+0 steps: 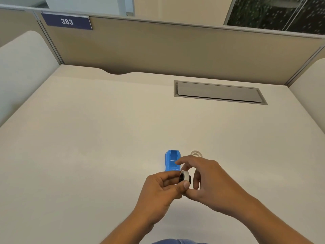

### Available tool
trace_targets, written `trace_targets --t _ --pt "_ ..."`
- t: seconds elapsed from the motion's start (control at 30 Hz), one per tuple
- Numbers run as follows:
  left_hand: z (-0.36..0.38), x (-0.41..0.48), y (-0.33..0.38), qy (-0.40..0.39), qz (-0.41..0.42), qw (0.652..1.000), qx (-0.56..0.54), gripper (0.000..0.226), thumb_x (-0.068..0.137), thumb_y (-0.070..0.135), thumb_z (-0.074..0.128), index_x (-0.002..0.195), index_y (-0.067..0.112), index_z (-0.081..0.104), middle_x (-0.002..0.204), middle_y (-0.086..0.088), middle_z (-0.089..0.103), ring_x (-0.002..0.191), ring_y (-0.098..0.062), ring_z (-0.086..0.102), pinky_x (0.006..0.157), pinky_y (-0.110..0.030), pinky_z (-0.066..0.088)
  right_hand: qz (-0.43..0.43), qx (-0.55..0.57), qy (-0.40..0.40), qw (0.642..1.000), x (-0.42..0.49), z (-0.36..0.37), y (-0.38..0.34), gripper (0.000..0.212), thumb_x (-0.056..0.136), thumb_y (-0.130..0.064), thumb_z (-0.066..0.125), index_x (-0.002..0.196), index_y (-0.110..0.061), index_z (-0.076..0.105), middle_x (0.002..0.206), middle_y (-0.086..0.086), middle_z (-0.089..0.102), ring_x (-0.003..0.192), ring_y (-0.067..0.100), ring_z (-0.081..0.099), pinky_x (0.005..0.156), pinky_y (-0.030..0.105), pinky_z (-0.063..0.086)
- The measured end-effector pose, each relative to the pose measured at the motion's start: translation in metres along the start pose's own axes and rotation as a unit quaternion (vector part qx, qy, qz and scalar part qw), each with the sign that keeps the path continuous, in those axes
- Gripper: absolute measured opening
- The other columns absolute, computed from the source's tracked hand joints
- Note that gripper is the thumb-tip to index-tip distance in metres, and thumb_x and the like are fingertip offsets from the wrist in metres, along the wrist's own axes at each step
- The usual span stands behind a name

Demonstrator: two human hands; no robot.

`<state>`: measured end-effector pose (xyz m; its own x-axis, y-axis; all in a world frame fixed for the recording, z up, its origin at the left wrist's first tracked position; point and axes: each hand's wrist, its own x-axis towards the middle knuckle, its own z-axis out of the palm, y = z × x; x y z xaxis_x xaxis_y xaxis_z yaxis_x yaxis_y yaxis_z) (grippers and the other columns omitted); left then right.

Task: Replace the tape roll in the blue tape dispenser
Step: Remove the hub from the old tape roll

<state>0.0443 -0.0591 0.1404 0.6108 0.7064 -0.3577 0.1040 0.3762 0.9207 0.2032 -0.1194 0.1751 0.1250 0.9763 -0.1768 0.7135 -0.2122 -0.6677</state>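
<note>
The blue tape dispenser lies on the cream desk, its open cradle facing up with nothing in it. Just in front of it my left hand pinches a white tape roll with a black hub between thumb and fingers. My right hand is beside the roll on its right, fingers curled around it and touching its far side. A pale, nearly clear ring, like a spent tape core, lies flat on the desk right of the dispenser, partly hidden by my right fingers.
A grey cable hatch is set into the desk at the back right. Beige partition walls close the desk at the back and sides, with a blue "383" sign at upper left.
</note>
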Motion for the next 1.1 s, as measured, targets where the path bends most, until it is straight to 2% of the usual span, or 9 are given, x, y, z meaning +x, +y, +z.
trace_targets --t 0.13,0.23,0.37,0.5,0.63,0.83,0.93,1.03,1.1 --pt "0.003 -0.006 0.007 -0.007 0.002 1.0 -0.028 0.034 0.067 0.033 0.081 0.1 0.025 0.077 0.095 -0.004 0.079 0.088 -0.021 0.074 0.073 -0.026 0.058 0.009 0.053 0.029 0.998 -0.011 -0.007 -0.002 0.06 0.068 -0.036 0.08 0.118 -0.053 0.051 0.113 -0.026 0.058 0.071 0.008 0.061 0.058 0.021 0.054" --pt "0.005 -0.011 0.013 -0.014 -0.004 0.999 -0.046 0.041 0.068 0.032 0.081 0.105 0.017 0.075 0.098 -0.006 0.078 0.091 -0.023 0.073 0.073 -0.027 0.057 0.029 0.139 0.05 0.989 -0.022 -0.011 -0.002 0.06 0.063 -0.032 0.085 0.114 -0.048 0.058 0.114 -0.021 0.062 0.072 0.01 0.063 0.06 0.025 0.056" --pt "0.007 -0.019 0.022 -0.031 -0.012 0.996 -0.084 0.042 0.069 0.033 0.083 0.107 0.019 0.073 0.103 -0.007 0.077 0.097 -0.025 0.072 0.075 -0.028 0.058 0.036 0.277 0.076 0.957 -0.036 -0.01 -0.008 0.052 0.063 -0.024 0.086 0.109 -0.039 0.068 0.102 -0.013 0.07 0.067 0.01 0.065 0.061 0.025 0.056" --pt "0.011 -0.027 0.034 -0.046 -0.002 0.994 -0.095 0.038 0.064 0.036 0.084 0.099 0.026 0.073 0.098 -0.008 0.078 0.091 -0.024 0.073 0.071 -0.025 0.058 0.027 0.293 0.109 0.95 -0.042 -0.009 -0.016 0.045 0.068 -0.024 0.087 0.108 -0.038 0.071 0.08 -0.015 0.071 0.062 0.007 0.063 0.061 0.019 0.054" --pt "0.01 -0.027 0.038 -0.038 0.012 0.997 -0.069 0.045 0.068 0.035 0.086 0.107 0.021 0.068 0.096 -0.008 0.078 0.089 -0.022 0.073 0.075 -0.027 0.059 0.028 0.305 0.126 0.944 -0.042 -0.009 -0.02 0.042 0.07 -0.017 0.087 0.104 -0.038 0.074 0.089 -0.009 0.073 0.066 0.012 0.067 0.061 0.022 0.056" --pt "0.008 -0.029 0.032 0.035 0.077 0.996 0.005 0.032 0.073 0.054 0.073 0.097 0.033 0.073 0.097 0.003 0.077 0.094 -0.018 0.071 0.076 -0.029 0.058 0.043 0.302 0.128 0.944 -0.043 -0.008 -0.019 0.049 0.068 -0.011 0.088 0.105 -0.04 0.073 0.094 -0.008 0.074 0.071 0.015 0.07 0.064 0.02 0.057" --pt "0.004 -0.031 0.03 0.054 0.101 0.993 0.042 0.027 0.071 0.05 0.068 0.093 0.036 0.074 0.091 0.005 0.077 0.087 -0.019 0.071 0.076 -0.027 0.057 0.049 0.302 0.118 0.945 -0.043 -0.008 -0.02 0.049 0.068 -0.013 0.088 0.105 -0.041 0.073 0.092 -0.008 0.074 0.068 0.015 0.07 0.064 0.019 0.056" --pt "0.001 -0.031 0.029 0.064 0.11 0.989 0.08 0.029 0.068 0.052 0.069 0.091 0.035 0.075 0.081 0.006 0.075 0.078 -0.02 0.067 0.079 -0.036 0.056 0.053 0.307 0.11 0.944 -0.043 -0.008 -0.021 0.049 0.068 -0.014 0.088 0.105 -0.042 0.073 0.09 -0.004 0.074 0.066 0.015 0.07 0.065 0.02 0.057" --pt "0.0 -0.031 0.031 0.061 0.113 0.987 0.093 0.028 0.068 0.052 0.069 0.089 0.034 0.076 0.074 0.008 0.071 0.072 -0.019 0.063 0.077 -0.037 0.055 0.053 0.307 0.107 0.944 -0.042 -0.009 -0.021 0.048 0.068 -0.014 0.088 0.105 -0.041 0.073 0.09 -0.003 0.073 0.066 0.015 0.069 0.067 0.021 0.058"
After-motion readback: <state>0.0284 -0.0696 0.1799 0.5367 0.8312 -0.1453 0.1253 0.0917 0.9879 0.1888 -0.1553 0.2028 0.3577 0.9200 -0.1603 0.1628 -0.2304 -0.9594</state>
